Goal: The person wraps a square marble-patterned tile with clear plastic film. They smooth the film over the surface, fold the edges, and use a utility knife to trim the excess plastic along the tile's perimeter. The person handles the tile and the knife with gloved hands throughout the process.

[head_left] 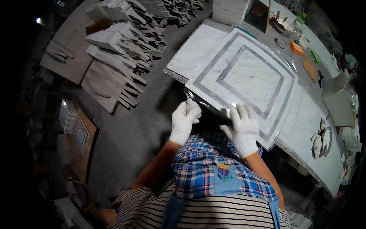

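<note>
Nearest: striped shirt (225, 215), blue plaid apron (190, 179) over it, one flower-embroidered patch (226, 176). Two hands, both in white gloves (180, 131). Left hand (185, 119) off the near left edge of the work, thumb and fingers drawn together, pinching a pale filmy bit (189, 100); too small to tell what it is. Right hand (243, 128) at the panel's near edge, fingers a little spread, thumb out to the side; pressure cannot be told. One marble-look panel (255, 78) lies flat on the table (310, 114), before and to the right of the hands; two grey bands, one inside the other. Shiny clear film shows along its edges. Containers: one clear bottle (294, 28) with green at its top, far right, contents unclear; one shallow dish (279, 24) near it with slim items in it, hard to count. Also one orange block (296, 48), one green piece (315, 56), one brown sheet (310, 68), one grey boxy piece (338, 100); its inside is hidden. Upper left: pale strips (122, 45) in piles, too many to count. Lower left: one board (78, 162) bearing one small banded panel (81, 133) beside a pale stack (69, 116).
</note>
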Demonstrator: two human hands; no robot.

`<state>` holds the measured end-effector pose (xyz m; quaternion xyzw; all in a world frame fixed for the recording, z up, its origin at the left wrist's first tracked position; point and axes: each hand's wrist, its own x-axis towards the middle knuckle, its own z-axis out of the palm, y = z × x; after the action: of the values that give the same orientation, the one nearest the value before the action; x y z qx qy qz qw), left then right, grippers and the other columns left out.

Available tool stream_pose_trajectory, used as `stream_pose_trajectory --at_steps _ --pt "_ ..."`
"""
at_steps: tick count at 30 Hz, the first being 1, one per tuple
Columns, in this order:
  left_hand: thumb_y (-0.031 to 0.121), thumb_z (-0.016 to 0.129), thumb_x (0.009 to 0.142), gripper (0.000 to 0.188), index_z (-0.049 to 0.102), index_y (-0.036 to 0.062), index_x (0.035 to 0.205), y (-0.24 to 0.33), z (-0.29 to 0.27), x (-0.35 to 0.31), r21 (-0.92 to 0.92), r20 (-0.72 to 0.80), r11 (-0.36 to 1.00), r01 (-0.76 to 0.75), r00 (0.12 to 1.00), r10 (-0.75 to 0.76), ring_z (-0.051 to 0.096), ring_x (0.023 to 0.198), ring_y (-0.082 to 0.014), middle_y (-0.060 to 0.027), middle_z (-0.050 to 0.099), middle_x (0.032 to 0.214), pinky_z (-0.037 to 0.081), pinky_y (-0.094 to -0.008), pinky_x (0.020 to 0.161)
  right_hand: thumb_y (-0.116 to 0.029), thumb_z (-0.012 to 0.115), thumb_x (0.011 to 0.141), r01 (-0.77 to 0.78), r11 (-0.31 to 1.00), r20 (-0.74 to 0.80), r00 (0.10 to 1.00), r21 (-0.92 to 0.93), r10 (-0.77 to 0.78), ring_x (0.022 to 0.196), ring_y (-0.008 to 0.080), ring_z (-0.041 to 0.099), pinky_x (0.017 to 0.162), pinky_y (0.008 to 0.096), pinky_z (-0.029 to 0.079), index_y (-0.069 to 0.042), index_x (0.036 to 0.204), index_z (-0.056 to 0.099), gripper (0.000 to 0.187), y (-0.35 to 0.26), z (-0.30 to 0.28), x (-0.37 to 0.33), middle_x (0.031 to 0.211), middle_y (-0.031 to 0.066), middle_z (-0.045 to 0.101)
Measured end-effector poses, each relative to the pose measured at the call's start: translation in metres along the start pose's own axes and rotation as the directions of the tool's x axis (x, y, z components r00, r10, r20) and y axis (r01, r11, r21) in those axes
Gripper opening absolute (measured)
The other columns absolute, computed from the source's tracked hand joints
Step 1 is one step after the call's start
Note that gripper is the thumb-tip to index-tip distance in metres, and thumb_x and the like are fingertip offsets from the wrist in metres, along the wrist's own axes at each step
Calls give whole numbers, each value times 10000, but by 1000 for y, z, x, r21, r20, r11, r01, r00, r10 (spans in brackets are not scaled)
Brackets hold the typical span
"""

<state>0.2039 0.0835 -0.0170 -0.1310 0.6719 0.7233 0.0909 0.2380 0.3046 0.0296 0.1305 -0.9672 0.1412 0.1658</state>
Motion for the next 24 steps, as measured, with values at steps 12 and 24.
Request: stream_pose_trajectory --at_steps 12,24 --pt "199 739 913 180 647 67 994 -25 -35 89 11 -232 997 -70 970 71 610 733 -84 6 653 878 497 -254 614 -451 907 612 -45 987 334 938 -156 95 1244 351 529 1105 552 347 -3 1385 481 990 35 11 32 1322 193 576" --pt "222 738 919 226 663 72 1070 -43 -61 119 135 -273 990 -30 960 66 651 780 -113 -10 684 943 536 -278 644 -448 892 638 -51 987 372 922 -154 105 1342 368 519 1171 538 331 7 1441 473 1014 36 11 35 1401 215 576"
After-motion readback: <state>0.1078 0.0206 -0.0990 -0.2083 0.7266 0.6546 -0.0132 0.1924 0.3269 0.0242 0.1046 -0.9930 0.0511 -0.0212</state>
